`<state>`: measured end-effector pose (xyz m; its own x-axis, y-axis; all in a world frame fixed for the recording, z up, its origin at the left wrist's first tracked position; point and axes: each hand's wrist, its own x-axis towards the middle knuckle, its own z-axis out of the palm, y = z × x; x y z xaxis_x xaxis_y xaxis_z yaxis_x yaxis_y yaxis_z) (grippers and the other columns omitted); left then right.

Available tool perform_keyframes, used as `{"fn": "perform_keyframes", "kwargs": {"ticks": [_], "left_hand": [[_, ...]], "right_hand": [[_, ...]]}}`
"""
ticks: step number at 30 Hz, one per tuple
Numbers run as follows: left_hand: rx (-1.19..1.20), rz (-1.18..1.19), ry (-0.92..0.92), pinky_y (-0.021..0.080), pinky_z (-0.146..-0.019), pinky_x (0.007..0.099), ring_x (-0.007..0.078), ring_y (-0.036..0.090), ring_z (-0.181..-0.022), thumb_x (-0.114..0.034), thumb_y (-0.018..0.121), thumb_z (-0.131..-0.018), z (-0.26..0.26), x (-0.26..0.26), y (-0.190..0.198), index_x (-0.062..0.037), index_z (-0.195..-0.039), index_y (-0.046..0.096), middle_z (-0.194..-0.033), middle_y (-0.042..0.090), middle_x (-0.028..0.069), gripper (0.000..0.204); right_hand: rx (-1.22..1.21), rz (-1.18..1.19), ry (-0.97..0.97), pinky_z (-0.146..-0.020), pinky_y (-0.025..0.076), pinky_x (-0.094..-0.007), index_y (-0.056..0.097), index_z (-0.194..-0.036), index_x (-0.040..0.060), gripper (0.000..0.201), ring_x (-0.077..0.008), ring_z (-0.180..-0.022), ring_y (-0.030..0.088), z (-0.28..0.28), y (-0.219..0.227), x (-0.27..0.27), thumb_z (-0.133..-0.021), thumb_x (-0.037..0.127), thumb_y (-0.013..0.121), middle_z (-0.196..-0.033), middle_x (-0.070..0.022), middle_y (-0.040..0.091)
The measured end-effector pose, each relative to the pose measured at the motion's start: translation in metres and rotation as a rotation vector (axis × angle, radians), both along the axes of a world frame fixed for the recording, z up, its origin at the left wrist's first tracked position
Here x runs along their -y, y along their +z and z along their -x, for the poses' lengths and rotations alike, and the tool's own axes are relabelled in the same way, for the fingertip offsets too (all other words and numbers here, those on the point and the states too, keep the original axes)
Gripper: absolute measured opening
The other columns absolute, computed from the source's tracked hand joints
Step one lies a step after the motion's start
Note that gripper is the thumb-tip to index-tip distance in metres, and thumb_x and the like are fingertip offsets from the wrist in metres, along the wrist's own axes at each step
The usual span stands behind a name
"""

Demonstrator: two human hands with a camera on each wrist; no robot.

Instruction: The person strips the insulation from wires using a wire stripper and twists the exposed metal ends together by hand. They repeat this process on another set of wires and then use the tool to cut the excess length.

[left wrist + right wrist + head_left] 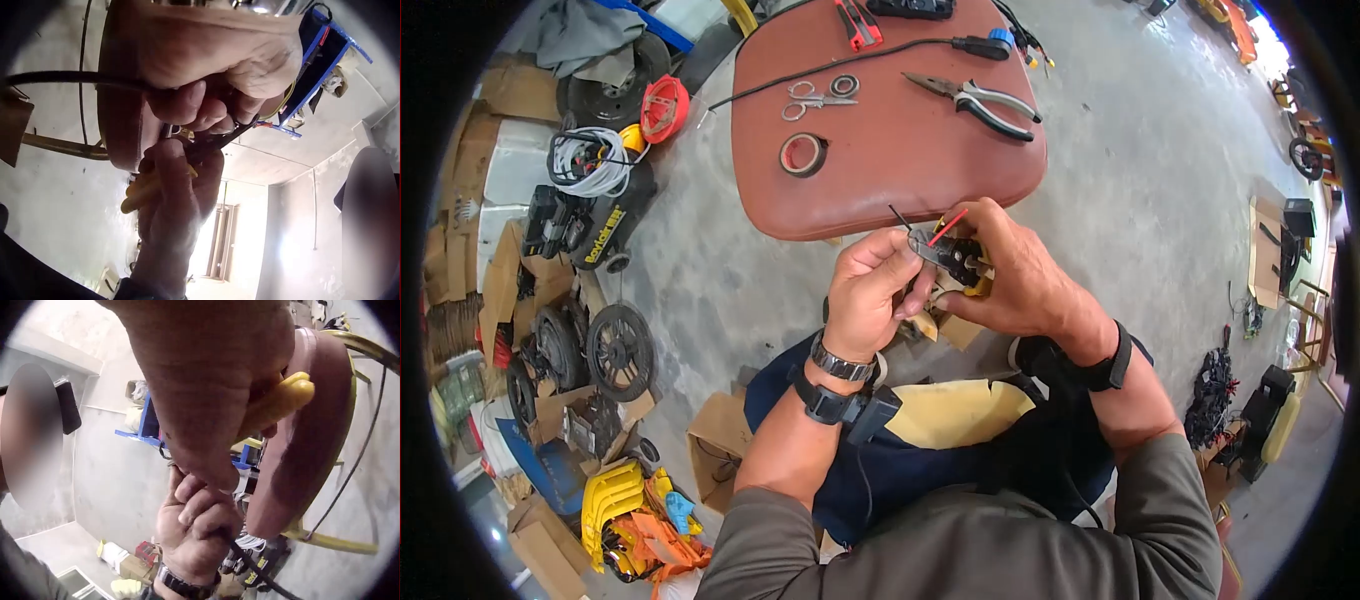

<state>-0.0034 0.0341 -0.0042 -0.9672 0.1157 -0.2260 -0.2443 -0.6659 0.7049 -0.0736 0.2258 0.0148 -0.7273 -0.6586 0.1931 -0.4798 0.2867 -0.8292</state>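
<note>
In the head view my left hand pinches the end of a black cable, which trails out behind the hand in the left wrist view. A red wire and a black wire stick up by the fingertips. My right hand grips a wire stripper with a dark head and yellow handles. The tool's head lies right at the left fingertips, among the wires. Fingers hide where its jaws meet the wire. Both hands are close together, just off the near edge of the padded seat.
On the red-brown seat lie a tape roll, scissors, long-nose pliers, a red utility knife and a cable with a blue-tipped connector. Wheels, cardboard and yellow parts crowd the floor at left.
</note>
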Motion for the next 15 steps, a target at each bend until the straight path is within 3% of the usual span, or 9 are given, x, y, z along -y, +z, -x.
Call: {"fn": "perform_keyframes", "kwargs": {"ticks": [3,11,15], "left_hand": [[-0.052,0.135,-0.008,0.035,-0.046,0.0206,0.0070,0.049,-0.054,-0.025,0.058,-0.104,0.001,-0.003,-0.004,-0.0024,-0.103,0.065,-0.071,0.060,0.0034,0.023],[-0.052,0.225,0.033,0.044,-0.051,0.0235,0.0107,0.057,-0.059,-0.019,0.059,-0.103,0.001,-0.011,-0.002,0.0004,-0.102,0.065,-0.075,0.065,0.0068,0.020],[-0.057,0.217,-0.018,0.047,-0.054,0.0251,0.0128,0.059,-0.060,-0.014,0.059,-0.101,0.000,-0.008,0.002,0.0031,-0.100,0.064,-0.076,0.065,0.0087,0.018]], "right_hand": [[0.086,-0.019,0.009,-0.078,0.052,-0.0454,0.049,-0.116,0.0004,0.061,-0.0403,-0.094,0.061,0.000,0.001,-0.003,-0.068,0.015,0.084,-0.103,-0.0199,0.057],[0.275,-0.011,-0.014,-0.072,0.052,-0.0391,0.055,-0.102,-0.0032,0.042,-0.0354,-0.079,0.063,0.000,0.007,-0.007,-0.071,0.013,0.078,-0.085,-0.0178,0.061],[0.503,-0.030,0.033,-0.070,0.051,-0.0349,0.059,-0.100,-0.0032,0.034,-0.0235,-0.074,0.064,0.000,0.016,-0.010,-0.074,0.011,0.076,-0.081,-0.0153,0.066]]}}
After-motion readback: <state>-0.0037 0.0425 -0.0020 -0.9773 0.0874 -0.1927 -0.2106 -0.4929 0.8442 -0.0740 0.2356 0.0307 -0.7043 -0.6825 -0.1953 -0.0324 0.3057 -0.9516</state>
